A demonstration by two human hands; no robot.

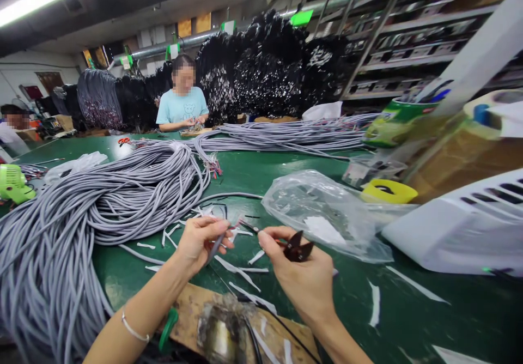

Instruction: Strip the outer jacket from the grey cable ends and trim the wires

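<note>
My left hand [204, 240] is closed around the end of a grey cable [216, 247], near the middle of the view. Thin reddish wire ends [237, 224] stick out past its fingertips to the right. In my right hand [304, 268] is a small pair of cutters [250, 226], held by the handles, with the narrow tip pointing left at the wire ends. Whether the tip touches the wires is too small to tell. Strips of white material [237, 270] lie on the green table [408, 326] below and between both hands.
A large bundle of grey cables [134, 189] covers the left side. At the right are a clear plastic bag [327, 217], a yellow tape roll [389, 190] and a white casing [461, 228]. A wooden board [192, 304] carries a metal piece in front. A person [182, 102] works across the table.
</note>
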